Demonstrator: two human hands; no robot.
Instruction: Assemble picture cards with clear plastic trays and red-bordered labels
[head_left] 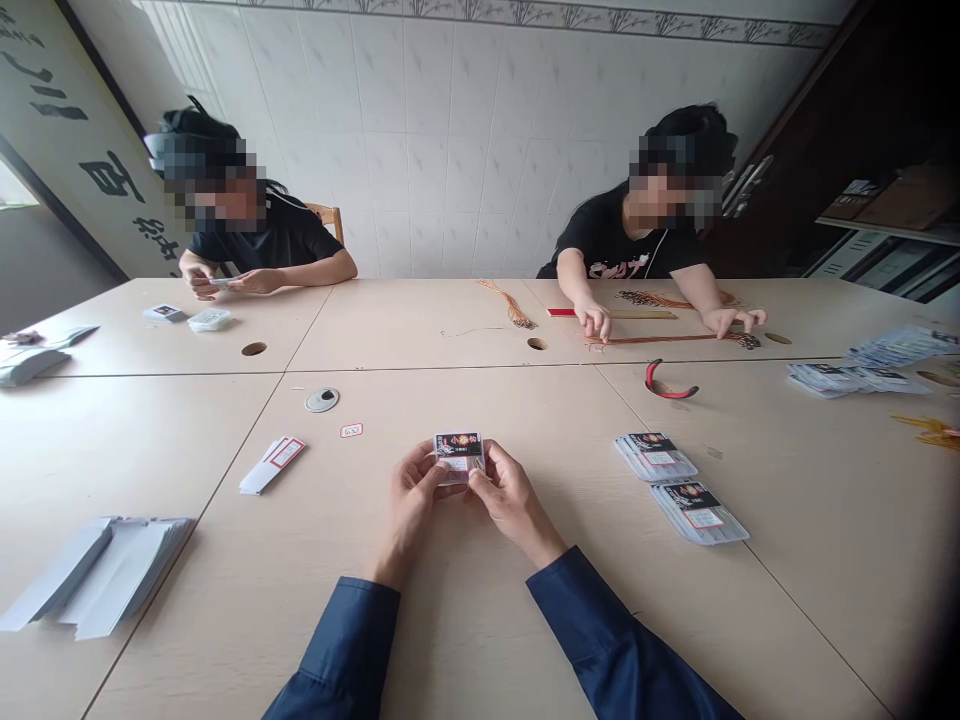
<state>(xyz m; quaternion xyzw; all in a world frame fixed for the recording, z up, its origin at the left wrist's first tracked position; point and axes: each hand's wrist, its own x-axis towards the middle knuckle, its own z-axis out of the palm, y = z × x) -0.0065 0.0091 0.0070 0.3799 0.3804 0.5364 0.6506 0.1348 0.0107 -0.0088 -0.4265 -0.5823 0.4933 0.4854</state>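
A plastic packet (459, 457) with a black and red printed card and a white label is held above the pale wood table (225, 570), between both hands. The left hand (414, 510) and right hand (512, 500) are together and clamp its sides. To the right lie two stacks of glossy packets (675, 488). To the left lie smooth white paper envelopes (97, 575).

Small clear plastic packet (459, 457), black-and-red printed card inside (print too small to read), pale label on its lower part, pinched upright by the edges between left hand (414, 508) and right hand (510, 497).
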